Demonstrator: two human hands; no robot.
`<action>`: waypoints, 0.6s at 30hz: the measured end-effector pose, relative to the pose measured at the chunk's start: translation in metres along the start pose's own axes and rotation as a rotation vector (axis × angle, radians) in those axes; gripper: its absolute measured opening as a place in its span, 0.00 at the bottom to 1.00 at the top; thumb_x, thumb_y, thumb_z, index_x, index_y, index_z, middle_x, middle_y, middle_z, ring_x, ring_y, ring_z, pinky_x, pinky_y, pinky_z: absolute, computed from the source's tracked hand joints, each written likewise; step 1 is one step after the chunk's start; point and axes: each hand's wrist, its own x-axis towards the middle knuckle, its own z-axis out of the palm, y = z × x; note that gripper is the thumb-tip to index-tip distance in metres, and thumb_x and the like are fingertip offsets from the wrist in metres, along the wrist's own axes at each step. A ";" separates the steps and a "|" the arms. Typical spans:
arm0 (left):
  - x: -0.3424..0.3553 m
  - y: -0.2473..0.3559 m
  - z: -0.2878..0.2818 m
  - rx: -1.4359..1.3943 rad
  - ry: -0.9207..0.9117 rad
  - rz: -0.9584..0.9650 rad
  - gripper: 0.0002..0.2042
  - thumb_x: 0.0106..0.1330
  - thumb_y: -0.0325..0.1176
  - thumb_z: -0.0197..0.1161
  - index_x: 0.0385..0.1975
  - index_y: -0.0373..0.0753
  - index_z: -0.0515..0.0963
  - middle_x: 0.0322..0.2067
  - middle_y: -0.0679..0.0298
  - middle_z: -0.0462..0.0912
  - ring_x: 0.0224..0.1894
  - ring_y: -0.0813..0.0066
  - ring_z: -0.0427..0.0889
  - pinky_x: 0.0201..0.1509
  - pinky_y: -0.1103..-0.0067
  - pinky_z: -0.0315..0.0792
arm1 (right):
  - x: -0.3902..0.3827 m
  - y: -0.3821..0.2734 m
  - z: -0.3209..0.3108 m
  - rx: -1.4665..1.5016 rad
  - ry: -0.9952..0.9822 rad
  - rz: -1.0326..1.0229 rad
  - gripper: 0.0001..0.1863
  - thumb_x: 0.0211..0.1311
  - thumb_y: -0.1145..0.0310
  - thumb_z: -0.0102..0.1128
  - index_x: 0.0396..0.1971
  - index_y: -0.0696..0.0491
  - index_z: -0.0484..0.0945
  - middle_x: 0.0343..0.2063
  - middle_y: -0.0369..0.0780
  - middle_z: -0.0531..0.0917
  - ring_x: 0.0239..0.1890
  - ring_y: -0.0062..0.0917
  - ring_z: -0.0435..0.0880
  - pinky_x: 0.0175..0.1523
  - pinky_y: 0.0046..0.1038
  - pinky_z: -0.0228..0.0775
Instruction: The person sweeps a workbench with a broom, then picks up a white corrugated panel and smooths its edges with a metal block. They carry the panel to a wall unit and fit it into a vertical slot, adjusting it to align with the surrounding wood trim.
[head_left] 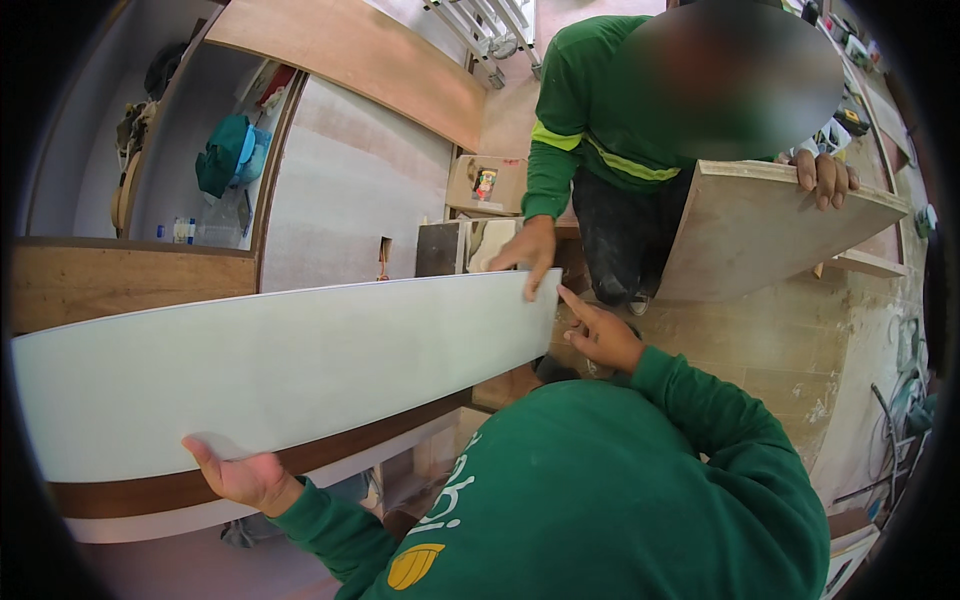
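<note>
A long white panel (290, 375) stretches from the far left to the middle. My left hand (245, 477) grips its near edge, thumb on the white face and fingers hidden beneath. At the panel's right end, my right hand (605, 337) has its index finger stretched toward the corner, the other fingers loosely bent. The fingertip is at the panel's end edge; whether it presses there I cannot tell. A co-worker's hand (528, 255) rests with spread fingers on the far right corner of the same panel. Along the panel's near side runs a dark brown strip (350, 447).
Facing me, a co-worker in a green top (600, 110) has the other hand on a plywood panel (780, 230). Behind the white panel are an open cabinet (180, 120) with a cap and bottles, a cardboard box (480, 185) and a ladder (490, 30). Cables (905, 400) lie at right.
</note>
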 end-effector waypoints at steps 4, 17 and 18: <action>0.016 0.023 -0.023 0.043 -0.031 0.054 0.26 0.72 0.43 0.58 0.62 0.31 0.65 0.61 0.55 0.69 0.61 0.57 0.68 0.67 0.63 0.62 | 0.016 0.019 0.001 -0.099 0.019 0.023 0.41 0.61 0.64 0.63 0.73 0.42 0.54 0.37 0.43 0.80 0.31 0.27 0.78 0.41 0.28 0.73; 0.009 0.075 -0.018 0.183 0.155 0.274 0.27 0.73 0.42 0.55 0.63 0.26 0.63 0.61 0.51 0.69 0.62 0.56 0.68 0.68 0.65 0.61 | 0.079 -0.024 0.013 -0.082 -0.161 -0.181 0.34 0.61 0.60 0.63 0.65 0.56 0.67 0.38 0.45 0.80 0.34 0.32 0.79 0.43 0.32 0.73; 0.008 0.077 -0.019 0.184 0.176 0.272 0.27 0.73 0.42 0.55 0.63 0.26 0.63 0.61 0.51 0.69 0.62 0.56 0.68 0.68 0.65 0.61 | 0.081 -0.028 0.014 -0.062 -0.156 -0.202 0.33 0.61 0.60 0.63 0.65 0.56 0.67 0.37 0.45 0.80 0.34 0.32 0.79 0.43 0.32 0.73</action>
